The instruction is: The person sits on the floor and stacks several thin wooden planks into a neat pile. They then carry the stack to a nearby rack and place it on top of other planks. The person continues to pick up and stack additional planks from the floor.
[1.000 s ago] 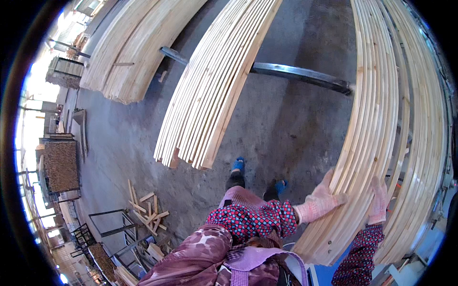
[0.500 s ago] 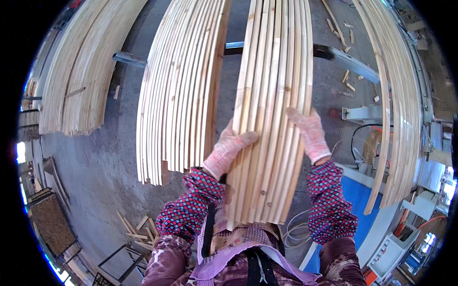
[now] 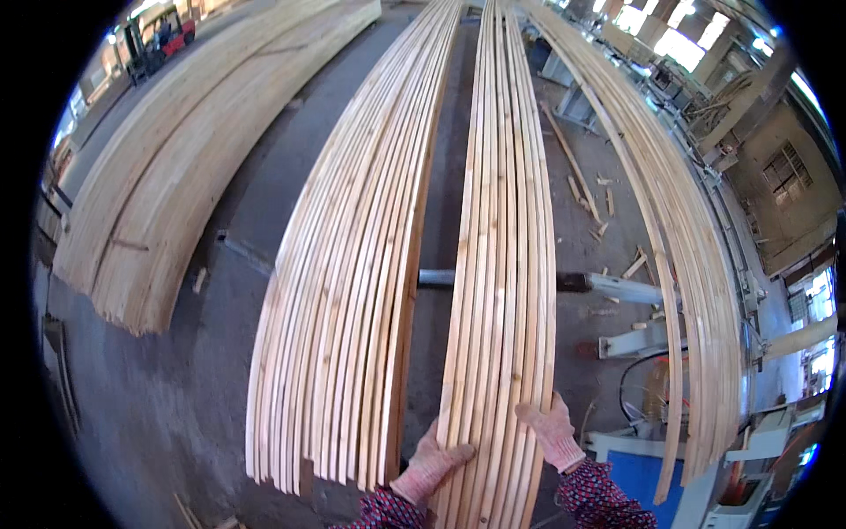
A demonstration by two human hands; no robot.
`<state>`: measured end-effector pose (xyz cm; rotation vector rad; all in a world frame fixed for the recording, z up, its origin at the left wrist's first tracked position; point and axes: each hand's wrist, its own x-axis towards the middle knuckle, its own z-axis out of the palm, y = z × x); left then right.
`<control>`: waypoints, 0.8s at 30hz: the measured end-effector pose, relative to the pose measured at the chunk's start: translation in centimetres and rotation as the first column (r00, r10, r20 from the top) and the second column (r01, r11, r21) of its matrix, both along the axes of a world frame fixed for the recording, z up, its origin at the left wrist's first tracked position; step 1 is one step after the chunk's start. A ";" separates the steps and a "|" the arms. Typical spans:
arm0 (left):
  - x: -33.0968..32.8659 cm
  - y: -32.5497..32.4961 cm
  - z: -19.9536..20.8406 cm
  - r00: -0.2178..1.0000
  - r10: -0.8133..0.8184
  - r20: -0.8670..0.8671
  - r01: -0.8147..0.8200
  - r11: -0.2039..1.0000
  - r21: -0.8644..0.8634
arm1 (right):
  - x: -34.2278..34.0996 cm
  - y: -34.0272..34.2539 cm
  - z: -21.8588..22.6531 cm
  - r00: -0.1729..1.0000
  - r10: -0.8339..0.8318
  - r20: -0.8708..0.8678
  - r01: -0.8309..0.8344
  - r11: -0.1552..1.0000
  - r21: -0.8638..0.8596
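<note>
Pinching the wooden strips [image 3: 498, 326] at both edges, the fingers [image 3: 559, 409] of your left hand [image 3: 430, 463] and right hand [image 3: 552, 432] should squeeze evenly

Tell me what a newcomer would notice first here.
The bundle of long, pale wooden strips at centre stands out first, held near the bottom between the pink-gloved left hand and pink-gloved right hand. A wider bundle of pale wooden strips lies left of it. At the upper left is a red-and-black forklift.
</note>
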<state>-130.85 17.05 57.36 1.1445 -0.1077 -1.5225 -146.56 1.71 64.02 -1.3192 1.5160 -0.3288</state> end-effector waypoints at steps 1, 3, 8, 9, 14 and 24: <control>0.1 -0.2 0.4 0.999 0.041 -0.029 -0.041 0.999 -0.006 | 0.2 0.0 0.0 1.000 0.003 0.000 -0.003 1.000 -0.015; 2.4 -1.9 1.0 1.000 -0.024 0.001 0.024 0.999 0.036 | 1.1 -2.3 -0.8 0.996 0.077 -0.043 -0.080 0.995 -0.053; 5.3 -7.1 -0.2 1.000 0.005 0.024 -0.003 0.997 -0.077 | 4.8 -7.3 0.1 0.971 0.146 -0.189 -0.176 0.972 -0.155; 5.7 -7.5 -1.1 1.000 0.016 0.025 -0.013 0.996 -0.085 | 5.6 -7.6 0.1 0.965 0.129 -0.229 -0.168 0.974 -0.156; 5.2 -2.9 1.0 0.997 -0.067 0.049 0.068 0.998 -0.014 | 4.8 -3.1 0.9 0.989 0.135 -0.065 -0.141 0.985 -0.097; 1.5 2.8 0.2 1.000 -0.016 -0.015 0.017 0.998 0.054 | 1.5 1.2 -0.7 0.997 0.067 0.033 -0.069 0.995 0.074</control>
